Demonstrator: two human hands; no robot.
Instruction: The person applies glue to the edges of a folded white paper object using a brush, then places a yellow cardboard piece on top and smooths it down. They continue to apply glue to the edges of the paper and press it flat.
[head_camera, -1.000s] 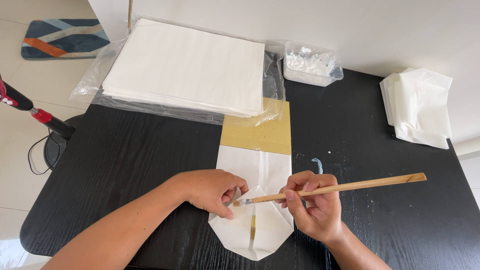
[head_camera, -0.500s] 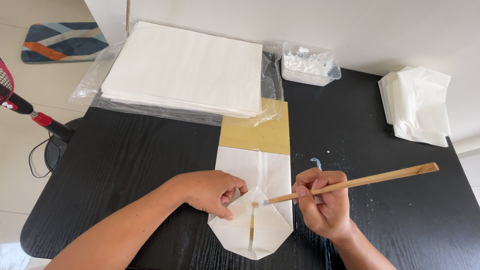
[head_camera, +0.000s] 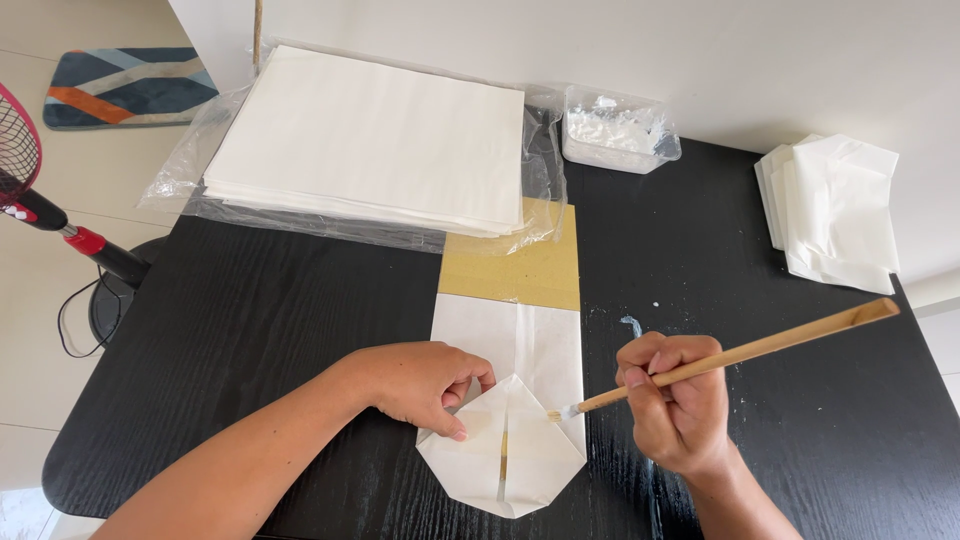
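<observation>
Our left hand (head_camera: 425, 385) lies with fingers curled and pressed down on the left flap of a folded white paper bag (head_camera: 510, 400), pinning it to the black table (head_camera: 260, 330). Our right hand (head_camera: 675, 400) is closed in a pinch around a long wooden brush (head_camera: 720, 358), held like a pen, its pale bristle tip touching the right flap of the bag just beside the centre seam. The handle angles up and away to the right, clear of the table.

We see the bag lying flat near the front edge of the table, between our two hands, its near end folded into a point with two triangular flaps meeting along the middle. Its far end rests on a tan sheet of cardboard (head_camera: 515, 265).

Beyond the cardboard sits a thick stack of white paper (head_camera: 370, 140) on a clear plastic wrapper (head_camera: 540, 160). Just to its right stands a clear plastic tub (head_camera: 615, 130) of white paste. A smaller pile of folded white bags (head_camera: 835, 210) lies at the far right edge of the table, well apart from our hands. A few white smears (head_camera: 632, 325) mark the table just above our right hand.
</observation>
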